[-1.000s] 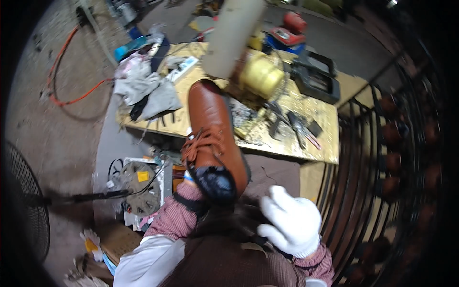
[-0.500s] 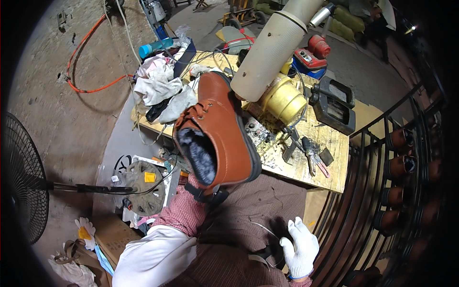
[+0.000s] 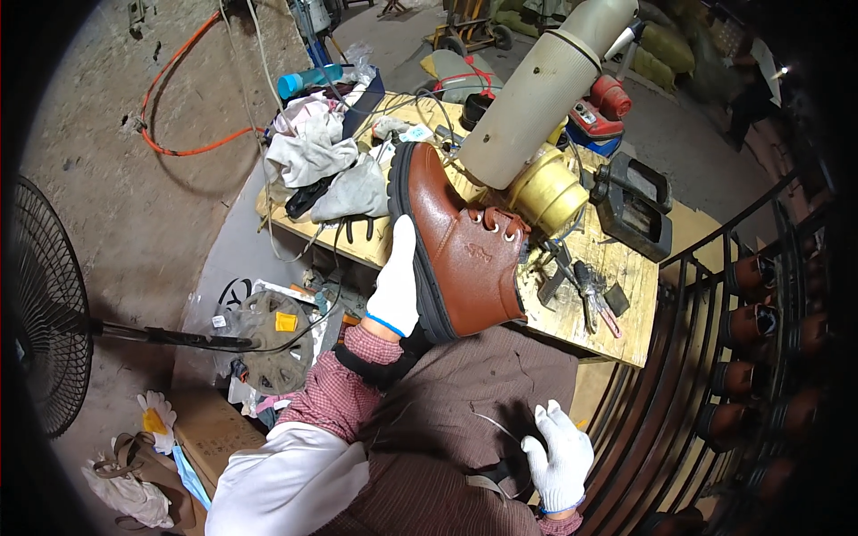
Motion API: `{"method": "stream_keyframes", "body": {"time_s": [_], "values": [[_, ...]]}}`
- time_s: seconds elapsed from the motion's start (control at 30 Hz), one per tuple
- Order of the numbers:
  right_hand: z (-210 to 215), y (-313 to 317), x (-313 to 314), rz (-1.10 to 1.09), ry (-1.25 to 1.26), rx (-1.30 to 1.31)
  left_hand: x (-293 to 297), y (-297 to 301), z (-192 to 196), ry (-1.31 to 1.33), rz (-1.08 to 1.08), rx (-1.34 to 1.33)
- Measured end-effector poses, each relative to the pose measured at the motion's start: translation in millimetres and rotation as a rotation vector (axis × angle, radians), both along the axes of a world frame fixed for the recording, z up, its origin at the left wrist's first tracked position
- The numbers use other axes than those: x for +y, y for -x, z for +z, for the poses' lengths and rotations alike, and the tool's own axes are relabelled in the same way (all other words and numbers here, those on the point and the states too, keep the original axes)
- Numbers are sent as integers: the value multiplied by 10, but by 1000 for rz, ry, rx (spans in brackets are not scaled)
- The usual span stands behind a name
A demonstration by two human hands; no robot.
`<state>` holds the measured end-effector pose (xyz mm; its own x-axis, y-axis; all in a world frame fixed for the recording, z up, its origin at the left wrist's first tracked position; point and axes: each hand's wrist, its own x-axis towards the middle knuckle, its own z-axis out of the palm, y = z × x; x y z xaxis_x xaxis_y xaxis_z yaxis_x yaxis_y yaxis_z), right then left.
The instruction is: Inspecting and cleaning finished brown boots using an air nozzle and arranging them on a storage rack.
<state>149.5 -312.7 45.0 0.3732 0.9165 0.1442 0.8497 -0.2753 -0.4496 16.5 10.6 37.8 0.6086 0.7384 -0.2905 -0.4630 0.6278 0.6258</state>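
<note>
Gloved left hand (image 3: 395, 284) holding up a brown leather boot (image 3: 460, 246) over the desk (image 3: 617, 295).

The left grip is wrapping around the boot's black sole, keeping the boot on its side, toe pointing away, just beside the brass-coloured machine head (image 3: 547, 192). The gloved right hand (image 3: 561, 456) is resting open, fingers spread, on the dark apron (image 3: 447, 420) at the lap, holding nothing.

A shoemaking workshop, as I saw it.
The wooden worktop (image 3: 617, 295) held scattered tools, rags (image 3: 313, 152) and a machine; finished boots (image 3: 755, 272) filled a metal rack.
</note>
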Motion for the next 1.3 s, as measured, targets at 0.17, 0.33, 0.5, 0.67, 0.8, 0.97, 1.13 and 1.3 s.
{"method": "stream_keyframes", "body": {"time_s": [0.17,0.33,0.5,0.67,0.8,0.97,1.13,1.3], "values": [[-145,-46,-40,-41,25,34,214,-79,-135,-109,125,58],[-213,-157,-10,-26,11,13,379,-191,256,-248,398,202],[-154,-241,166,3,34,27,488,-470,433,-551,441,262],[-131,-218,288,71,30,29,591,-469,495,-523,446,316],[-98,-182,334,104,53,62,572,-339,410,-404,455,273],[-229,-125,205,91,5,73,213,396,-94,-63,208,-144],[-297,-77,148,88,52,95,-273,809,-823,-42,-208,-289],[-284,-82,164,51,60,111,-189,466,-952,-1,-216,-270]]}}
